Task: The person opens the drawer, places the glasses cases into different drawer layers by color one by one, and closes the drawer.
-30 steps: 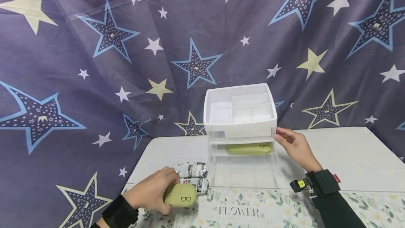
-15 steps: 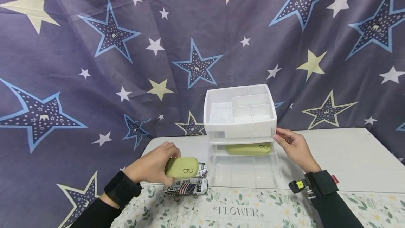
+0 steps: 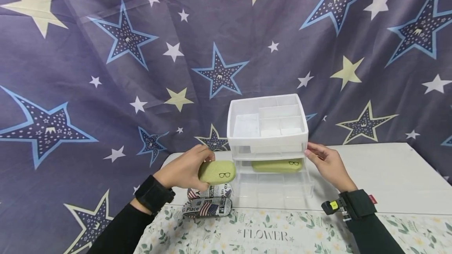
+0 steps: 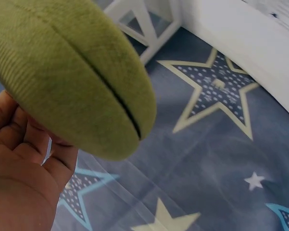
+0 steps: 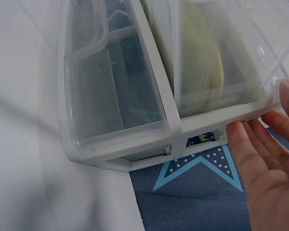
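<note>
In the head view my left hand (image 3: 188, 167) grips a green glasses case (image 3: 217, 172) by its left end. The case is raised just left of a white drawer unit (image 3: 267, 140). The left wrist view shows the case's seam (image 4: 103, 79) close up, its lid closed. Another green glasses case (image 3: 277, 165) lies in the unit's middle drawer, which stands pulled out. My right hand (image 3: 332, 169) rests against the unit's right side, its fingertips (image 5: 236, 130) touching the frame in the right wrist view. The clear lower drawer (image 3: 272, 190) also sticks out.
Two newspaper-print pouches or cases (image 3: 208, 207) lie below my left hand, beside the unit. A floral cloth (image 3: 197, 238) covers the front of the white table (image 3: 374, 175). Behind hangs a star-patterned curtain (image 3: 261, 69).
My left hand has lifted the green glasses case up and to the right, from in front of the newspaper-print items to beside the drawer unit. The right hand stays in place.
</note>
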`<control>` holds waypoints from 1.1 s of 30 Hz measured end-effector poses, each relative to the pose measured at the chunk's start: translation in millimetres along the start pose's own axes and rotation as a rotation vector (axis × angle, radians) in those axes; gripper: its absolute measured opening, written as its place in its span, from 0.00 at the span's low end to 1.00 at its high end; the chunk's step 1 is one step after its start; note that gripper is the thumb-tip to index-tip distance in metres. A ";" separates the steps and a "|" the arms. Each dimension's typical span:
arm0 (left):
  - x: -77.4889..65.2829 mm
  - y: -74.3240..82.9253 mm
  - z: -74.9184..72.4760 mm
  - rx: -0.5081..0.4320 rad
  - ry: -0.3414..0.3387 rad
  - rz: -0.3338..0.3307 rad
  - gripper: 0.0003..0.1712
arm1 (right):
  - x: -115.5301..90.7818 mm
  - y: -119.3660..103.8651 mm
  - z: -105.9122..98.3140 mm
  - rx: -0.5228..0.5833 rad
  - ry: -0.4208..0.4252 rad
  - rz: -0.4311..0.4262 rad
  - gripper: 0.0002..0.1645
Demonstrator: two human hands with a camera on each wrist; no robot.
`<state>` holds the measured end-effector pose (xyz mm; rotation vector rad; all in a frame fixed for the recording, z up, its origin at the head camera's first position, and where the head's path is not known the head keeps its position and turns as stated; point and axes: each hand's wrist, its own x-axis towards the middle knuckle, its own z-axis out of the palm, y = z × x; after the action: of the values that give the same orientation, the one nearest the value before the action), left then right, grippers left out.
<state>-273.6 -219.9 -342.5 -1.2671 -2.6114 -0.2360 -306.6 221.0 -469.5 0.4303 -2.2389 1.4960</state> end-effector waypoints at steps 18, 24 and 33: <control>68.9 36.9 24.3 0.020 0.019 0.111 0.34 | -2.6 -2.4 1.3 -0.011 -0.004 0.010 0.24; 83.3 46.6 30.1 0.053 0.014 0.138 0.34 | -3.9 -2.6 0.8 0.001 -0.012 0.017 0.25; 101.4 57.0 30.2 0.103 -0.058 0.208 0.35 | -1.6 -2.8 -1.3 0.002 -0.011 0.010 0.25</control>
<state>-293.5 -101.4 -341.3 -1.5153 -2.4771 -0.0295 -303.6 221.2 -467.6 0.4295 -2.2521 1.5042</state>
